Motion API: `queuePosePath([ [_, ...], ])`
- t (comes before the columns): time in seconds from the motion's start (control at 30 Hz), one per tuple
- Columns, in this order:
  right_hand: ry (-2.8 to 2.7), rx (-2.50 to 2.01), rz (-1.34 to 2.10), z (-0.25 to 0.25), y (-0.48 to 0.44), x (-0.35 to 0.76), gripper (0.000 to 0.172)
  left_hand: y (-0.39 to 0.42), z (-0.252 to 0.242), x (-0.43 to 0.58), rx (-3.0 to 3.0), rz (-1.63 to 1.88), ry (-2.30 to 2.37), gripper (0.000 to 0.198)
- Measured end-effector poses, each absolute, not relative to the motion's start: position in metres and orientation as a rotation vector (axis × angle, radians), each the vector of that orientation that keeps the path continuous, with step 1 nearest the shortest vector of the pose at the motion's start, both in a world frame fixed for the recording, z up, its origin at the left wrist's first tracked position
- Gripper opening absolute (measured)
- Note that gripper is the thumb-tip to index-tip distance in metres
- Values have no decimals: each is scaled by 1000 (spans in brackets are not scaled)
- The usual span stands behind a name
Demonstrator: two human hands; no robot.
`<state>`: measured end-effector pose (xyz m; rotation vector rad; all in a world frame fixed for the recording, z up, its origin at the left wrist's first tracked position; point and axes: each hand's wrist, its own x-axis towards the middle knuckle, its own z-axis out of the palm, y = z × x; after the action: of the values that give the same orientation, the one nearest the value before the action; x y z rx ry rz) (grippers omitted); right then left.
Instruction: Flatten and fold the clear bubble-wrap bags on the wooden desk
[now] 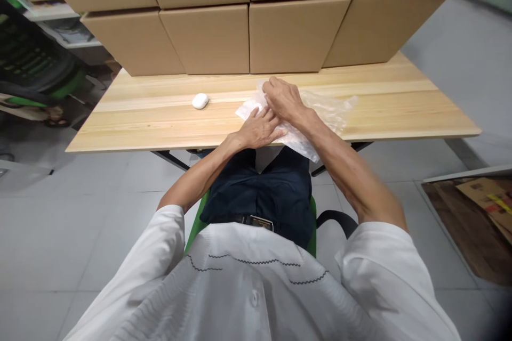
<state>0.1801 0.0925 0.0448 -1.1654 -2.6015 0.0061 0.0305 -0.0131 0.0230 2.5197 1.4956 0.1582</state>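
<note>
A crumpled sheet of clear plastic (pixel 330 112) lies on the wooden table, part of it hanging over the front edge. My left hand (pixel 260 128) rests flat on the plastic with its fingers spread. Just beyond it, my right hand (pixel 282 98) has its fingers curled together at the far part of the plastic; what they pinch is hidden. A small white rounded case (pixel 200 100) sits on the table to the left of both hands, touched by neither.
Stacked cardboard boxes (pixel 296 34) line the back of the wooden table (pixel 152 122). A dark and green chair (pixel 36 58) and shelves (pixel 60 13) stand at the left. Flattened cardboard (pixel 480 218) lies at the lower right.
</note>
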Motion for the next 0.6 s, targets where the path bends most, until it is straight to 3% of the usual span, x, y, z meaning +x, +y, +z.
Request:
queuePosePath([
  [0.2, -2639, -1152, 1, 35, 94, 186, 55, -12, 23, 33, 2493, 170, 1497, 77],
  [0.33, -2657, -1138, 65, 35, 100, 188, 44, -14, 26, 34, 2494, 135, 1512, 77],
  [0.6, -2566, -1245, 146, 35, 103, 180, 55, -16, 27, 36, 2517, 136, 1512, 78],
])
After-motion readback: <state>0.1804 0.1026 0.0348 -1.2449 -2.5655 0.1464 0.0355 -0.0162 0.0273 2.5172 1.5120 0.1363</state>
